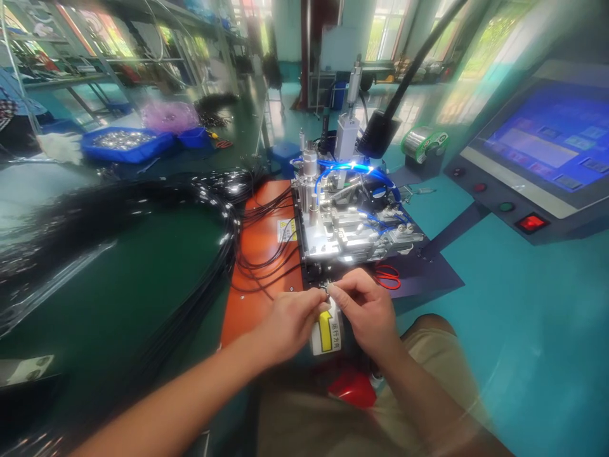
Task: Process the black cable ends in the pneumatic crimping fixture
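My left hand [291,320] is closed in a pinch in front of the machine [354,222]. A thin black cable [257,279] runs over the orange plate [233,311] into that hand. My right hand [368,308] pinches at the same spot, its fingertips meeting those of the left. Between them shows a tiny light-coloured piece, too small to make out and mostly covered by the fingers. Just below the fingertips is a white label [333,333] with a yellow arrow.
Black cable bundles [209,279] lie across the green table [157,254] at left. Red-handled scissors [389,277] rest right of my hands. A solder spool [423,145] stands behind, with a control screen [547,139] at right. A blue tray [124,143] of small metal parts sits far left.
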